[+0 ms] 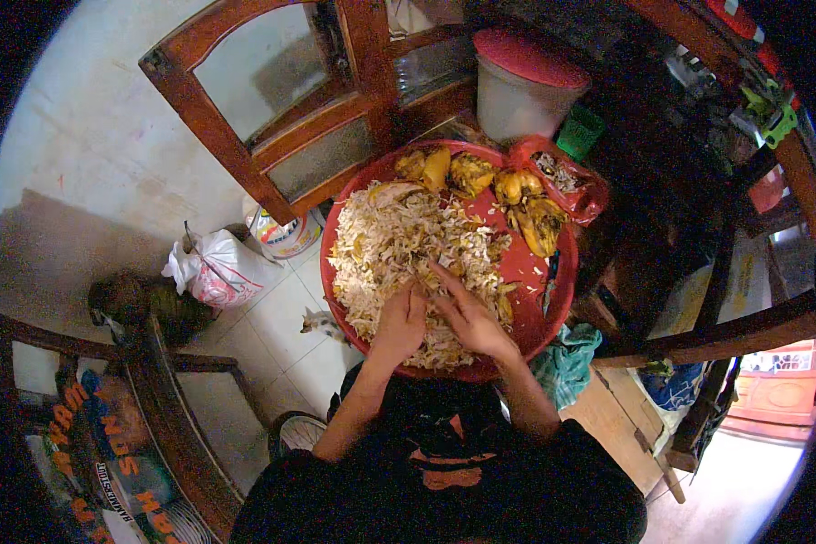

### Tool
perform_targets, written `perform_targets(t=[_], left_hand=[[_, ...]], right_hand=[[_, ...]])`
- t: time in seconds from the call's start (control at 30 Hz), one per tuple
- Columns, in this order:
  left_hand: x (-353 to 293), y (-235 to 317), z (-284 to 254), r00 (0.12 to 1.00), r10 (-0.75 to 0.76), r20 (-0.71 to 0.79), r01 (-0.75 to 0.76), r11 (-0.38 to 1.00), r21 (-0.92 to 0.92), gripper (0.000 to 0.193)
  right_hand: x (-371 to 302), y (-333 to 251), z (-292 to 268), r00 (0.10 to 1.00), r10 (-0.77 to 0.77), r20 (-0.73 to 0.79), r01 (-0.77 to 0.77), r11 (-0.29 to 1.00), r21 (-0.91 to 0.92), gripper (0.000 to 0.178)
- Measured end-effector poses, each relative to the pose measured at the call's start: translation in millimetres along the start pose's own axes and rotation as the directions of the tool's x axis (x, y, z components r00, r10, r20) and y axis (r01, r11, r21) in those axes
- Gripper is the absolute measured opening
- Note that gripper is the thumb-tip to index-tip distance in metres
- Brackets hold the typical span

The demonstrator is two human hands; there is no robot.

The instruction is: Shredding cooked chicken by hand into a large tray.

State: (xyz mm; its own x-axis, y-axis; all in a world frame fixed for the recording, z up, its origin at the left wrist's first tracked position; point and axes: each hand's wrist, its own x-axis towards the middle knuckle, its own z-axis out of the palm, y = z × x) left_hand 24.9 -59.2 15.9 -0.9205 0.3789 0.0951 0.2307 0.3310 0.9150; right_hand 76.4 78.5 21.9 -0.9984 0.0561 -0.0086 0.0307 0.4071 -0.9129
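A big round red tray (571,263) in front of me carries a wide heap of pale shredded chicken (367,263). My left hand (403,319) is low over the heap's near middle, fingers drawn together; whatever lies in them is hidden. Close beside it, my right hand (470,317) has its fingers stretched and apart, their tips at the shreds. Yellow-brown cooked chicken pieces (471,174) lie along the far rim, and more chicken (537,225) at the far right. A knife (550,279) rests inside the right rim. At the far right edge, a red plastic bag (576,186) holds scraps.
Behind the tray stands a pale bucket with a red lid (530,82), beside a green basket (580,131). A wooden framed door (263,172) is at the far left. A small cat (326,325) is on the tiles left of the tray. A teal cloth (567,363) hangs at the right.
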Motion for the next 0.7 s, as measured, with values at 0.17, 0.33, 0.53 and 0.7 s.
perform_targets(t=[0.17,0.33,0.53,0.7], left_hand=[[1,-3,1,0.984,-0.048,0.172,0.052,0.999,-0.017,0.028],[0,-1,-5,0.965,-0.034,0.262,0.004,0.994,0.113,0.020],[-2,7,-9,0.960,0.024,0.279,-0.048,0.996,0.080,0.013],[1,-1,-8,0.962,0.186,0.200,-0.242,0.920,0.308,0.014]], right_hand=[[2,6,-12,0.991,0.132,-0.035,-0.133,0.990,-0.043,0.043],[-4,-9,-4,1.000,-0.003,-0.022,0.003,1.000,-0.020,0.041],[0,9,-19,0.976,0.199,-0.090,-0.203,0.978,-0.039,0.041],[-13,28,0,0.999,0.036,-0.035,-0.041,0.985,-0.167,0.040]])
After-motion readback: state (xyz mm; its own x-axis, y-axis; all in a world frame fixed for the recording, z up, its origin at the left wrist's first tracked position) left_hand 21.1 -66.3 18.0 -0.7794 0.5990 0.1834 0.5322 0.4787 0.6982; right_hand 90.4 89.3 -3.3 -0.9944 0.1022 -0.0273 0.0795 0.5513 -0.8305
